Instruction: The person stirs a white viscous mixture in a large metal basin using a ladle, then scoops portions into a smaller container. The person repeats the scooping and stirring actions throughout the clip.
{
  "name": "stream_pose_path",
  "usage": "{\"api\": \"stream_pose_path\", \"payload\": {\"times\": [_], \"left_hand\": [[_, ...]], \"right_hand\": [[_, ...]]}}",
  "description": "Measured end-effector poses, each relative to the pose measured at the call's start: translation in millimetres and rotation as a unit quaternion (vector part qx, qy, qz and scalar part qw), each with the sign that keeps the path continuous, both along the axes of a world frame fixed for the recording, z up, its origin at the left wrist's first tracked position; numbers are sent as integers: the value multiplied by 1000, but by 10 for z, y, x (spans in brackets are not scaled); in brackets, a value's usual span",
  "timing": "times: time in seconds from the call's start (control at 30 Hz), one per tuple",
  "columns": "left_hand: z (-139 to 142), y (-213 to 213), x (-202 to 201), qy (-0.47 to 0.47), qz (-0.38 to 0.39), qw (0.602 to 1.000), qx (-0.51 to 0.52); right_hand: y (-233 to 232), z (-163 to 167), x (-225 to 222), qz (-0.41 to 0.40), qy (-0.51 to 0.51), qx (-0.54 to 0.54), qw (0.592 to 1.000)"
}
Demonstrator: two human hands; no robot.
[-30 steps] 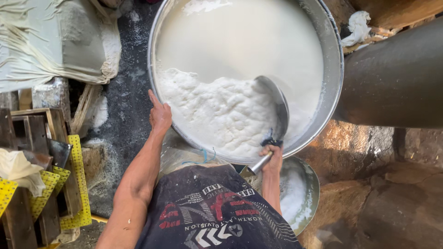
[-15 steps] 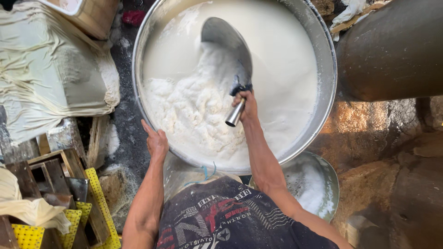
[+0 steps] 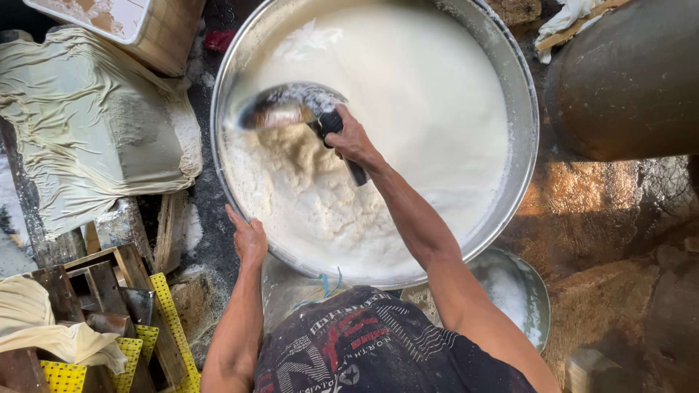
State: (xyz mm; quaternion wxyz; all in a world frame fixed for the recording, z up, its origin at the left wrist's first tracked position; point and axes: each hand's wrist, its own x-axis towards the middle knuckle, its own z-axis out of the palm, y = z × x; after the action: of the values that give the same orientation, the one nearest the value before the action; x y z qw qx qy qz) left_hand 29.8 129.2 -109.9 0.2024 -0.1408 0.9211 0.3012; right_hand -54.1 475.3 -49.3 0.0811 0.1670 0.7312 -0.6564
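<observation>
Head view: a ladle is gripped by the right hand, curds being skimmed; the left hand, open, is braced on the basin rim; a level lift is needed.

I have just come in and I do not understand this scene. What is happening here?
A person stands over a large round metal basin full of white liquid with lumpy curd. The right hand grips the dark handle of a metal scoop held over the curd. The left hand rests on the basin's rim. A cloth-covered block sits beside it.
</observation>
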Motion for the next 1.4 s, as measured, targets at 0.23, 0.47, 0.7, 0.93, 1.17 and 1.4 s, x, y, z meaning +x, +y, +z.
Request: {"api": "stream_pose_path", "payload": {"times": [0.23, 0.47, 0.7, 0.93, 1.17, 1.4], "left_hand": [[-2, -14, -7, 12, -15, 1000, -15], [-31, -48, -31, 8, -34, 999, -7], [-46, -94, -62, 15, -49, 999, 7], [-110, -122, -90, 30, -71, 996, 37], [40, -432, -127, 80, -166, 973, 140], [196, -788, -468, 28, -223, 965, 135]], "right_hand": [[426, -92, 553, 79, 3, 204, 976], [1061, -42, 1346, 6, 41, 275, 960], [1245, 112, 2048, -150, 4, 290, 945], [991, 312, 2720, -316, -5, 180, 932], [290, 30, 3053, -518, 21, 35, 854], [-451, -182, 2923, -583, 83, -55, 806]]}}
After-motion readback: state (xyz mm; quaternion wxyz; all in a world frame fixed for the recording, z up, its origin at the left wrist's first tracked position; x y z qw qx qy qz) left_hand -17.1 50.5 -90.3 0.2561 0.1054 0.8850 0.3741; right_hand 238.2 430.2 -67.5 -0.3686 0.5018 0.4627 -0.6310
